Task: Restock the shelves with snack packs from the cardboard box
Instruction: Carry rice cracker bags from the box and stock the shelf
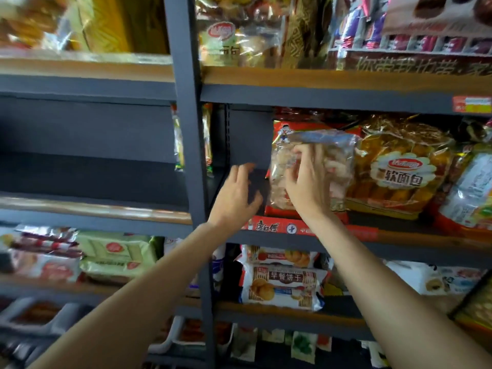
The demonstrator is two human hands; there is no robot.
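A snack pack (pixel 314 166) is stood upright on the middle shelf (pixel 399 237), just right of the post (pixel 189 155). The right hand (pixel 306 182) is laid against its front; the left hand (pixel 237 195) is placed beside it, on its left, before a gap. A bread bag (pixel 402 169) is found just right of the pack. A biscuit pack (pixel 282 286) is seen on the shelf below. The shelf bay (pixel 87 166) left of the post is bare.
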